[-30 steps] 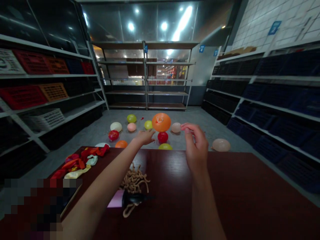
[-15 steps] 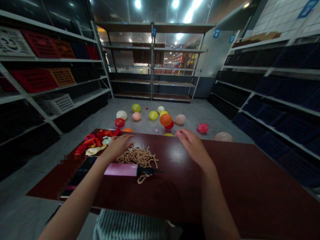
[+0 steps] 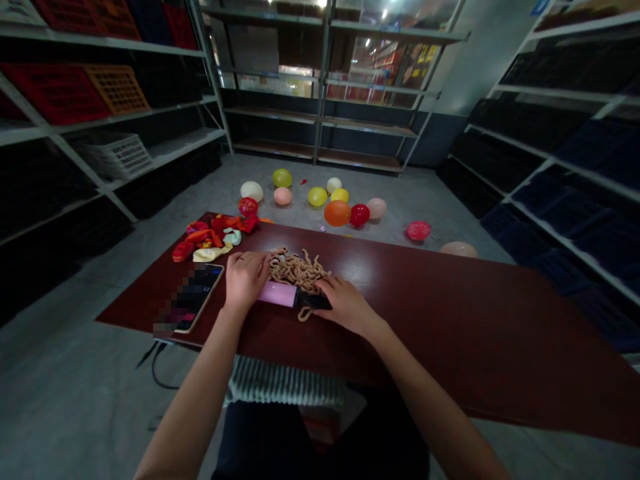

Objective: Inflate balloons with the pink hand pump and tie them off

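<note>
A pink balloon pump [image 3: 278, 294] with a black nozzle end lies across the dark red table [image 3: 410, 320]. My left hand [image 3: 245, 279] is curled over the pump's left end, which it hides. From the other side, my right hand [image 3: 346, 303] closes its fingers around the black end. Just behind the pump is a tangled heap of tan, cord-like strands [image 3: 297, 268], close to the fingers of both hands; one loop sticks out in front of the pump. Uninflated balloons [image 3: 213, 237], red, orange, pale yellow and mint, lie in a pile at the far left.
A phone [image 3: 200, 298] lies near the table's left edge. On the floor beyond are several inflated balloons, among them an orange one [image 3: 337, 213]. Shelves with crates [image 3: 117, 87] line the left, racks [image 3: 323, 120] the back, dark crates [image 3: 560, 193] the right.
Both hands have come down from above the table onto the pump, the right one moving left and nearer. My view has tilted downward.
</note>
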`<state>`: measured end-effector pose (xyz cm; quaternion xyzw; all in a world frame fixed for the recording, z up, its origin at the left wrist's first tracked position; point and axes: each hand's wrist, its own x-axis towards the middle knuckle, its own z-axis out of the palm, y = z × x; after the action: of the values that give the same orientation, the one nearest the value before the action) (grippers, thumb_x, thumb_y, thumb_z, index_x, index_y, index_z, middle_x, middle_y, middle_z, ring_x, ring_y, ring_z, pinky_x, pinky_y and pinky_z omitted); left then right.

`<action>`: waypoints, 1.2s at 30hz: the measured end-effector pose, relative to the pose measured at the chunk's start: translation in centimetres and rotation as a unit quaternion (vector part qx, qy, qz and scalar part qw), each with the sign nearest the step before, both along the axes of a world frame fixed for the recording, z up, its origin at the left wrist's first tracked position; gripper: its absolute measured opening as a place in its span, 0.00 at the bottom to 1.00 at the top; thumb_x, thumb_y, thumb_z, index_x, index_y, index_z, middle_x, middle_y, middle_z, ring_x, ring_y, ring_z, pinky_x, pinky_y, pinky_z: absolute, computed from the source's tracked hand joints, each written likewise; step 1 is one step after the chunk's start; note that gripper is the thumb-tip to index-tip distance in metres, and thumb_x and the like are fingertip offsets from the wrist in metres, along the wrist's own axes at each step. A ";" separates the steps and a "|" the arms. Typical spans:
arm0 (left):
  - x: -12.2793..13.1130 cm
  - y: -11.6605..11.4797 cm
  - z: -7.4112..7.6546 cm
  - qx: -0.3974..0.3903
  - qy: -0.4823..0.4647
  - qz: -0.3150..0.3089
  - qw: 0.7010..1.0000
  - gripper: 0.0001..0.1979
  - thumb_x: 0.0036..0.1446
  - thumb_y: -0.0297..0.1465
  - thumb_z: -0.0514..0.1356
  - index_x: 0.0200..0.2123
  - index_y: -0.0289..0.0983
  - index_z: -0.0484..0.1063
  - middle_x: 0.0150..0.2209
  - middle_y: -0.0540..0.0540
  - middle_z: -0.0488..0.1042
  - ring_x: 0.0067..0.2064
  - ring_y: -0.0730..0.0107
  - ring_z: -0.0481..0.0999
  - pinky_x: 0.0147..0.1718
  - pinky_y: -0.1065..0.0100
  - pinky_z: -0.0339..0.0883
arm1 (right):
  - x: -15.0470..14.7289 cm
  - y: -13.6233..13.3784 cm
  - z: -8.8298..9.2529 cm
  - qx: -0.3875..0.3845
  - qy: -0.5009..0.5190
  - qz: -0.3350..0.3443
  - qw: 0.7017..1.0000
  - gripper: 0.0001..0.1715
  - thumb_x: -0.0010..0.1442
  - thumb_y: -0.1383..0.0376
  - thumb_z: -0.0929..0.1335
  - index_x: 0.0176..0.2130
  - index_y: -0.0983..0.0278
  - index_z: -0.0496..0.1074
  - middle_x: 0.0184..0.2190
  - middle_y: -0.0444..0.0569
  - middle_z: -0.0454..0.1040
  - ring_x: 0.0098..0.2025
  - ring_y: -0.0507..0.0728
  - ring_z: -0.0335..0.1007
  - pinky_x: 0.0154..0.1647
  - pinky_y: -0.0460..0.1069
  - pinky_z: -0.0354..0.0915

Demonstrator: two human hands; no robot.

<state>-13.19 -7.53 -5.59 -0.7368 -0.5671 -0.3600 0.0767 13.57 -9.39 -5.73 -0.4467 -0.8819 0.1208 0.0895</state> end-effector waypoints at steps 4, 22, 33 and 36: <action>-0.6 -0.6 0.2 0.005 -0.041 0.031 0.999 0.17 0.71 0.35 0.51 0.43 0.36 0.78 0.39 0.43 0.82 0.43 0.58 0.80 0.50 0.57 0.61 | 0.2 1.5 -0.1 0.011 -0.012 0.038 0.999 0.18 0.65 0.60 0.70 0.53 0.61 0.73 0.55 0.55 0.73 0.56 0.65 0.68 0.56 0.61 0.65; -7.1 9.7 1.7 -0.230 0.139 0.227 0.936 0.14 0.63 0.34 0.60 0.44 0.30 0.79 0.48 0.30 0.78 0.55 0.40 0.73 0.53 0.52 0.63 | 2.5 3.6 -3.2 -0.052 0.303 -0.023 0.951 0.15 0.67 0.55 0.65 0.42 0.59 0.78 0.42 0.51 0.79 0.47 0.60 0.75 0.52 0.57 0.68; 4.3 6.5 5.4 -0.245 -0.207 -0.266 0.909 0.17 0.66 0.41 0.56 0.40 0.34 0.76 0.36 0.45 0.77 0.36 0.68 0.74 0.35 0.69 0.65 | 1.7 3.2 -2.4 -0.025 0.426 -0.096 0.899 0.29 0.62 0.55 0.69 0.61 0.55 0.66 0.57 0.54 0.69 0.47 0.59 0.72 0.52 0.57 0.69; 8.3 6.0 5.2 -0.295 -0.171 -0.353 0.871 0.18 0.66 0.43 0.57 0.34 0.34 0.76 0.31 0.48 0.74 0.32 0.71 0.71 0.32 0.71 0.63 | 1.6 3.3 -2.8 -0.089 0.473 -0.105 0.870 0.41 0.58 0.51 0.71 0.66 0.53 0.59 0.62 0.54 0.66 0.51 0.59 0.71 0.51 0.56 0.69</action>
<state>-4.87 -1.51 -0.36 -0.8032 -0.3534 -0.2995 -0.3746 15.22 -6.08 -8.56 -0.4324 -0.6673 0.3853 0.4683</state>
